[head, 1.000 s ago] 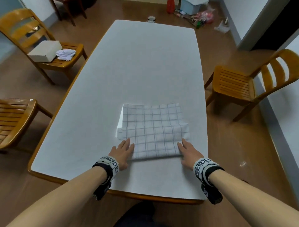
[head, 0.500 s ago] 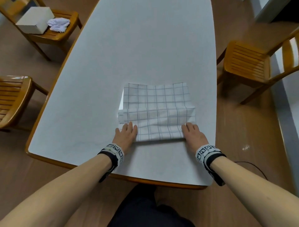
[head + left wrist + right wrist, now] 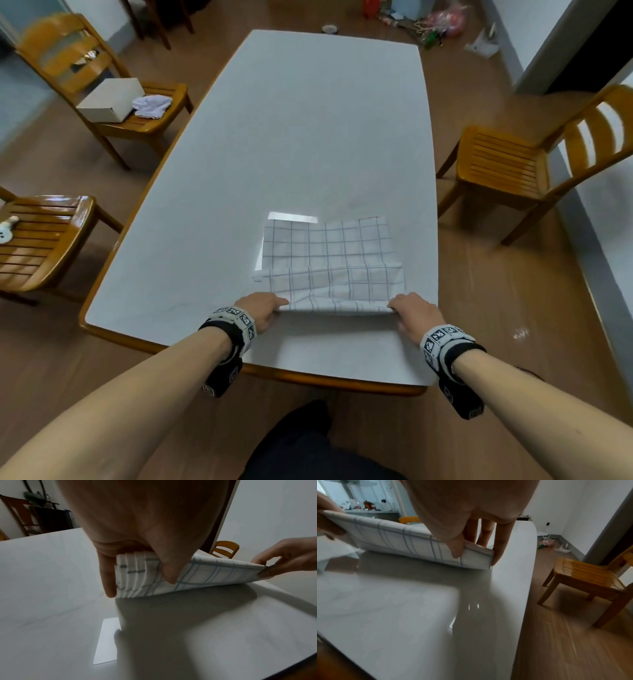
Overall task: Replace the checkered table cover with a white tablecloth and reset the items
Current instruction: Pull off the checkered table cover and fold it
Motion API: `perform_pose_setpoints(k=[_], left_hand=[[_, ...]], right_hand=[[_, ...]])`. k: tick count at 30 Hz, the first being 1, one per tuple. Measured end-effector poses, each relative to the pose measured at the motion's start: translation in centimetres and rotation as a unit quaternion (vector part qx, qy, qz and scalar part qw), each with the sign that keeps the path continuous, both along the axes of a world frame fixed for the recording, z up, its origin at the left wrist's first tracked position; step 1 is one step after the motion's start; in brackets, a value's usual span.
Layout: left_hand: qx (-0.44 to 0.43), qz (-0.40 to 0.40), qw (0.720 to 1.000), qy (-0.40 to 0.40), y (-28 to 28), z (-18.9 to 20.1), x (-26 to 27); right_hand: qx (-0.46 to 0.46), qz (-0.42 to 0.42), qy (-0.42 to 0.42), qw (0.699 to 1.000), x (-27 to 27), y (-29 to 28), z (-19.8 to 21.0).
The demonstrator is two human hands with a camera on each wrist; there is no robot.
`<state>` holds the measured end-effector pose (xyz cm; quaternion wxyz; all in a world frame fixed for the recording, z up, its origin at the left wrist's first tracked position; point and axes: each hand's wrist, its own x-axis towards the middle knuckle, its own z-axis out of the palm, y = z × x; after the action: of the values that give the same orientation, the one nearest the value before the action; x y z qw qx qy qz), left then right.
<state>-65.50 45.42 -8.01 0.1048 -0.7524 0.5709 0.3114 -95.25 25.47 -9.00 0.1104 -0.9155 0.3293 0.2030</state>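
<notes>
Lifted since before, checkered cover's [image 3: 329,260] near edge is pinched by left hand [image 3: 262,308] and right hand [image 3: 412,310] above white table [image 3: 308,137].

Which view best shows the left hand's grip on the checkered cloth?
Left wrist: the left hand pinches the checkered cloth at its layered corner. Head shows only knuckles; right wrist catches fingers at frame edge.

Head cam looks down along the counter [image 3: 308,137]. Wrist cams sit close, low, slightly blurred, facing each other; all share the folded cover [image 3: 329,260].
</notes>
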Motion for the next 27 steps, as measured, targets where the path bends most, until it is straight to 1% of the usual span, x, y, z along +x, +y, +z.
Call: perform_pose_setpoints(k=[3, 6, 9, 11, 14, 16, 18, 20, 21, 24, 27], left_hand=[[-0.028, 0.026, 0.999, 0.011, 1.1, 1.7, -0.3], [-0.085, 0.040, 0.995, -0.035, 1.3, 3.8, -0.5], [-0.159, 0.020, 0.982, -0.097, 0.6, 6.2, -0.4], [-0.189, 0.013, 0.975, -0.120, -0.1, 7.4, -0.2], [-0.199, 0.047, 0.971, -0.127, -1.6, 7.8, 0.4], [-0.197, 0.068, 0.969, -0.129, -2.8, 7.3, 0.9], [-0.186, 0.070, 0.970, -0.142, -4.0, 6.5, 1.3], [-0.168, 0.064, 0.974, -0.140, -5.2, 5.6, 1.4], [-0.153, 0.056, 0.978, -0.130, -5.8, 5.1, 1.3], [-0.111, 0.030, 0.988, -0.103, -7.6, 3.6, 0.8], [-0.083, 0.029, 0.993, -0.079, -9.3, 1.7, 1.2]], right_hand=[[-0.003, -0.014, -0.047, 0.999, -1.2, 0.1, 2.4], [-0.006, -0.021, -0.104, 0.994, -2.2, -0.5, 5.0], [-0.015, -0.023, -0.172, 0.985, -2.7, -1.8, 7.2], [-0.023, -0.023, -0.220, 0.975, -2.5, -2.7, 8.1], [-0.035, -0.043, -0.278, 0.959, -1.6, -3.8, 8.7], [-0.050, -0.066, -0.310, 0.947, -0.8, -4.5, 8.6], [-0.058, -0.082, -0.336, 0.937, 0.1, -4.7, 8.0], [-0.036, -0.100, -0.335, 0.936, 0.9, -4.6, 7.2], [-0.008, -0.110, -0.320, 0.941, 1.2, -4.4, 6.7], [0.085, -0.128, -0.247, 0.957, 1.8, -3.8, 4.3], [0.144, -0.132, -0.188, 0.963, 2.0, -3.2, 1.5]])
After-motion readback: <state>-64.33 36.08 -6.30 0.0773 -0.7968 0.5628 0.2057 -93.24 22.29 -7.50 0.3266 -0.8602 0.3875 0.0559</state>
